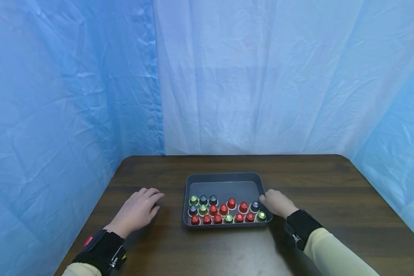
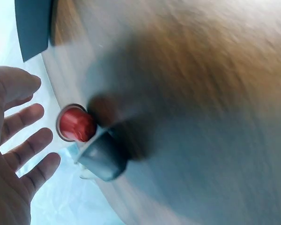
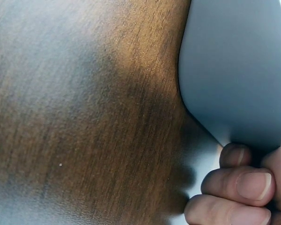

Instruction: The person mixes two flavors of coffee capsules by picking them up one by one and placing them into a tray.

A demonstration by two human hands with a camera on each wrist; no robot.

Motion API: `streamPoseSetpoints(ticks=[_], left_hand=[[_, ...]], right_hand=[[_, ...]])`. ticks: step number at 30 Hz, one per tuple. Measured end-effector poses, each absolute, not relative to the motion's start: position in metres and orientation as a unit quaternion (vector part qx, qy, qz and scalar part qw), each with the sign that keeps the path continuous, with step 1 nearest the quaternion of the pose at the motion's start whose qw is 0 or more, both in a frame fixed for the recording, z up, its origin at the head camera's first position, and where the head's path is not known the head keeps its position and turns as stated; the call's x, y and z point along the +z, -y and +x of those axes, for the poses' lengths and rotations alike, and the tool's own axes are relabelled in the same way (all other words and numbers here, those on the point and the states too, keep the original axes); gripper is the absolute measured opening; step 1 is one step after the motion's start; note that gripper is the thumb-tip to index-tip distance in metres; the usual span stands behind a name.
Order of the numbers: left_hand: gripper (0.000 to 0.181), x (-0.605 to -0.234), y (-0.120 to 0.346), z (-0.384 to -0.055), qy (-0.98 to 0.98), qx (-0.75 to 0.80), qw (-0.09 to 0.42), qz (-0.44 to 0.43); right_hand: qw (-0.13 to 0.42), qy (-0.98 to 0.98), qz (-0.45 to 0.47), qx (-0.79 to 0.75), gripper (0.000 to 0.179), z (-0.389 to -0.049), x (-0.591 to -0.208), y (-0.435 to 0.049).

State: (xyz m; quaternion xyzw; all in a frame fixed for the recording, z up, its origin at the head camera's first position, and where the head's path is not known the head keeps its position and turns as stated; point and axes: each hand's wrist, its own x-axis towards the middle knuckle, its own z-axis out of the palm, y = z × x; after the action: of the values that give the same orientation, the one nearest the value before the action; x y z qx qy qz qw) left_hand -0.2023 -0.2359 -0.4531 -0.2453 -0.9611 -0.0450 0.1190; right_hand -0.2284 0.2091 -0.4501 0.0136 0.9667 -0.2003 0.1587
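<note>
A dark grey baking tray (image 1: 224,188) holds rows of coffee capsules in its nearer half, among them red ones (image 1: 231,203), green ones (image 1: 193,200) and dark blue ones (image 1: 212,199). My right hand (image 1: 278,203) grips the tray's right rim, fingers curled at the edge in the right wrist view. Left of the tray, my left hand (image 1: 138,211) hovers with loosely spread fingers and nothing in them. Just beyond those fingers, the left wrist view has a red capsule (image 2: 77,124) and a dark capsule (image 2: 104,157) on the tabletop; the hand hides both from the head view.
The dark wooden table (image 1: 307,180) has rounded far corners. Blue-white sheeting (image 1: 248,76) hangs behind it and along both sides. Each wrist wears a black band (image 1: 301,226).
</note>
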Motion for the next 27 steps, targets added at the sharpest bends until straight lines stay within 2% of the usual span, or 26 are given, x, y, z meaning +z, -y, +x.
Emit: streamPoseSetpoints(ticks=[12,27], left_hand=[[0.045,-0.459,0.249,-0.202,0.969,-0.003,0.127,-0.212],[0.026,-0.466,0.250,-0.205,0.957,-0.013,0.144,-0.251]], right_hand=[[0.156,-0.967,0.010,-0.202,0.036,-0.228,-0.449,-0.209],[0.155,-0.967,0.008,-0.202,0.036,-0.228,-0.449,-0.208]])
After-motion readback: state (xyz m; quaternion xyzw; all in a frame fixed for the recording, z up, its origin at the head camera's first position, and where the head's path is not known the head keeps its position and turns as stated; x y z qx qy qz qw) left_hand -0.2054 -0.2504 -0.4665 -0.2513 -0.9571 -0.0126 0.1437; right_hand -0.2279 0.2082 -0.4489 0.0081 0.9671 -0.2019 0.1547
